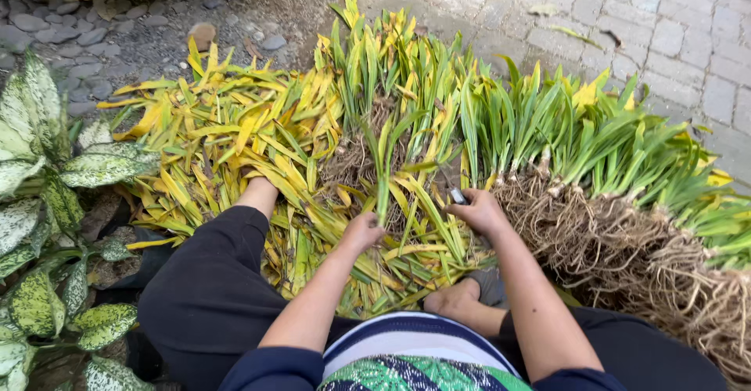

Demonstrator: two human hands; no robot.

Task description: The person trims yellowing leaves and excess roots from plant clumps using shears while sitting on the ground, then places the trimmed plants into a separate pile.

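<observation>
Over yellow leaves [235,137] — left hand [361,231] grips a green shoot [383,180], right hand [479,211] beside.

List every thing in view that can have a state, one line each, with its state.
left hand: shut on green leaf stalk, held upright
right hand: gripping small dark tool
yellow leaf pile: loose, spread flat
rooted green plants: lying in a row, roots bare

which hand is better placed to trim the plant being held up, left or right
Probably the right hand: it seems to hold a small dark tool beside the plant, though what kind is unclear. The left hand is already gripping that plant's base, keeping it upright, so it isn't free.
</observation>
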